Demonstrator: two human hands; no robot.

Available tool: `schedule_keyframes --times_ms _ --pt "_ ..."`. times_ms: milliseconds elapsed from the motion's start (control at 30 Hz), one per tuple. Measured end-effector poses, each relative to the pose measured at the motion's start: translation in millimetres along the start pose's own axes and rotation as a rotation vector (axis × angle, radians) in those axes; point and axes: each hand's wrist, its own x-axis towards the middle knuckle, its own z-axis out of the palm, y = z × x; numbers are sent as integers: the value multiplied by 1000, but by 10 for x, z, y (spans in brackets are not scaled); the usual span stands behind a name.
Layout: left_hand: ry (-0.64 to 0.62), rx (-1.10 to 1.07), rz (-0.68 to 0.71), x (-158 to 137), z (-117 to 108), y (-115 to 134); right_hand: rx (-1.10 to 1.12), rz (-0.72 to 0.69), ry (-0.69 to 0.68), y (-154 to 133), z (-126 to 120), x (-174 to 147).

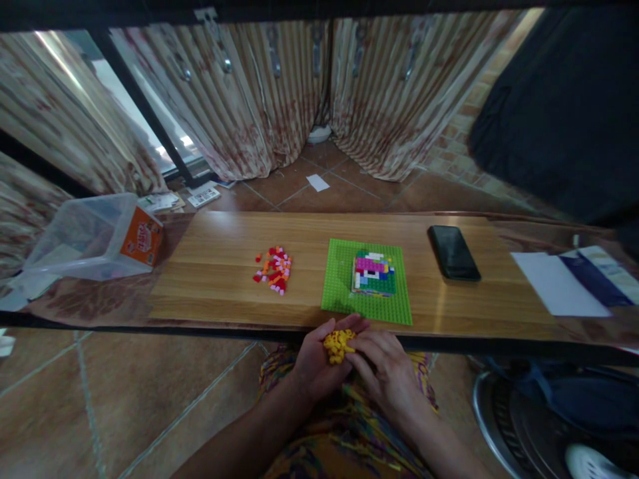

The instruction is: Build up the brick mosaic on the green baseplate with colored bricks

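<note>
My left hand (319, 366) is cupped palm up just in front of the table's near edge, holding a heap of small yellow building bricks (338, 344). From the right, my right hand (387, 366) reaches over with thumb and fingertips closed in among those yellow bricks. Beyond the hands, a green baseplate (337, 279) lies on the wooden board. On it stands a layered block build (373, 274) in pink, white, blue, green and other colours. Further left is a loose pile of red, orange and pink bricks (276, 269).
A wooden board (224, 233) covers the tabletop's middle. A black phone (453, 253) lies on its right part, with white paper (559, 283) beyond. On the left, a clear plastic box (94, 233) with an orange label lies on its side. Curtains hang behind.
</note>
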Motion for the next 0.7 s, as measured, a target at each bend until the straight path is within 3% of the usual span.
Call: schedule_keyframes --times_ms 167,267,533,700 --pt "56 -14 -10 -16 18 -15 212 203 9 -52 -57 11" --pt "64 -36 -3 3 -43 -35 285 316 124 13 -142 71" --pt "155 79 -32 29 -135 -37 71 405 503 542 -470 506" --pt "219 104 -43 31 -121 -41 -11 393 604 754 -395 702"
